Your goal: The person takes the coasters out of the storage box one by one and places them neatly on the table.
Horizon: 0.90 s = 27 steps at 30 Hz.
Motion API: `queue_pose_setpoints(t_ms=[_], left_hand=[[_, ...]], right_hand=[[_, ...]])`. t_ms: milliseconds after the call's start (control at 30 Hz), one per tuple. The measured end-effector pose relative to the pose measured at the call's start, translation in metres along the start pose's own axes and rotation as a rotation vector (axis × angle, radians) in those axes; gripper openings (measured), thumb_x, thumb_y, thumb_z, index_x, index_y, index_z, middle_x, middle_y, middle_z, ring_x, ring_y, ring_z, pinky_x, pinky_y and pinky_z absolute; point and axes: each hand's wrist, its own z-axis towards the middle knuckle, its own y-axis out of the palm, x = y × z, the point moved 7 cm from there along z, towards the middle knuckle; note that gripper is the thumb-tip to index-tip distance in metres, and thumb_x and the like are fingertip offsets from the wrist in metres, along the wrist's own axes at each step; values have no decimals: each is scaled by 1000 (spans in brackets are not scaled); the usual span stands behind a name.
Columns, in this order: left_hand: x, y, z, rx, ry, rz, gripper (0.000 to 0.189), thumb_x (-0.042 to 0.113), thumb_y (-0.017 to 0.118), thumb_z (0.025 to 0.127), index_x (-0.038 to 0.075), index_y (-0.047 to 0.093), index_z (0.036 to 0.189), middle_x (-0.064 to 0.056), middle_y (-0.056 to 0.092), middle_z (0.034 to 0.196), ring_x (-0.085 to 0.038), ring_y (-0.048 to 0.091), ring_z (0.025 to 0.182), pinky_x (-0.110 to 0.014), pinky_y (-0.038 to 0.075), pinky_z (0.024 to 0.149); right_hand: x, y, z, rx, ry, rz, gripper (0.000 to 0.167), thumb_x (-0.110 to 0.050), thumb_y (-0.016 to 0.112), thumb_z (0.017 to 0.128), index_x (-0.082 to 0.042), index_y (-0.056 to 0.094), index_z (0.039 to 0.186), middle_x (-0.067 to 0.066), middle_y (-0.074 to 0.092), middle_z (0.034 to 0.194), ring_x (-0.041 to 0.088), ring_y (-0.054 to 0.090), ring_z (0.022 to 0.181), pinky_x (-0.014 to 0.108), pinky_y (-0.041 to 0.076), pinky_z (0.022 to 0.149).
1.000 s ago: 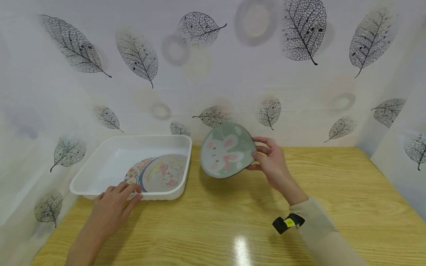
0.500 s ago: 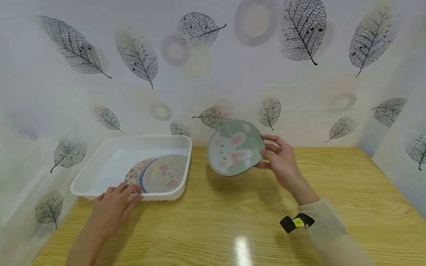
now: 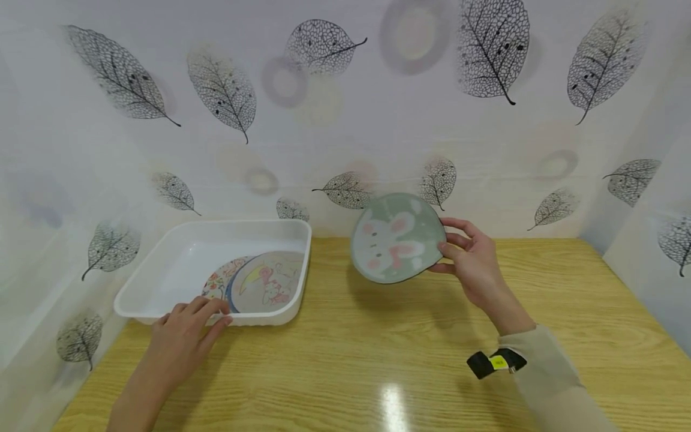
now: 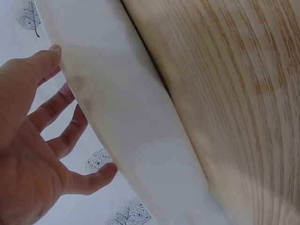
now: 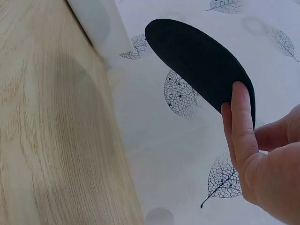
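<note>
My right hand pinches a round green mat by its right edge, thumb on the printed face and fingers behind. A white rabbit lies sideways in the print. The mat is tilted above the table, and its black underside shows in the right wrist view. My left hand holds the front rim of a white plastic tub, fingers hooked over the edge and thumb outside. Inside the tub, a pale round mat with a moon and cartoon figure overlaps a flowered round mat.
The wooden table runs up to a leaf-patterned cloth backdrop behind and at both sides. The tub stands at the back left. A black strap device with a yellow label sits at my right sleeve.
My right hand has carried the green mat to the right, slightly higher and farther from the tub. My left hand has stayed on the tub's rim.
</note>
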Motion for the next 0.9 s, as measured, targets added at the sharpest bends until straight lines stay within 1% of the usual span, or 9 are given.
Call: queue_pose_setpoints(t_ms=[167, 333, 467, 633, 700, 767, 900], left_hand=[[0, 1, 0, -17, -11, -4, 12, 26, 74, 94, 30, 65, 102, 1, 70, 105, -36, 66, 89, -56, 52, 60], [0, 1, 0, -19, -11, -10, 13, 26, 74, 94, 30, 65, 102, 2, 70, 105, -35, 67, 89, -55, 52, 61], [0, 1, 1, -19, -14, -15, 12, 26, 74, 95, 30, 65, 103, 1, 70, 106, -38, 67, 92, -60, 52, 64], [-1, 0, 2, -19, -16, -14, 11, 26, 73, 95, 30, 66, 103, 0, 72, 108, -40, 67, 95, -67, 51, 70], [-1, 0, 2, -1, -7, -12, 12, 26, 74, 94, 29, 67, 103, 0, 72, 108, -40, 68, 94, -68, 51, 71], [-2, -1, 2, 32, 12, -13, 15, 24, 77, 92, 29, 68, 103, 0, 72, 106, -39, 68, 92, -67, 51, 69], [-1, -3, -1, 130, 82, -11, 22, 19, 83, 84, 26, 70, 100, 1, 72, 99, -35, 69, 84, -59, 53, 62]], right_hand=[[-1, -8, -1, 7, -3, 4, 41, 2, 54, 103, -16, 51, 139, -6, 69, 103, 8, 72, 83, 30, 64, 68], [-1, -16, -2, 8, -10, 53, 40, 2, 56, 102, -16, 52, 138, -5, 70, 102, 9, 72, 81, 30, 64, 67], [-1, -22, -2, 8, -19, 85, 39, 2, 56, 102, -16, 52, 136, -4, 71, 102, 10, 73, 81, 31, 64, 67], [0, -31, -3, 12, -26, 99, 38, 2, 57, 102, -18, 53, 134, -5, 71, 102, 10, 73, 81, 31, 64, 67], [0, -34, -4, 11, -33, 100, 38, 1, 57, 102, -18, 54, 134, -5, 71, 102, 10, 73, 82, 31, 64, 67], [1, -37, -5, 11, -40, 99, 38, 1, 57, 102, -17, 54, 134, -4, 72, 102, 10, 73, 82, 32, 64, 67], [2, -43, -7, 4, -46, 113, 39, 1, 58, 101, -16, 53, 136, -4, 72, 103, 11, 74, 83, 32, 64, 66]])
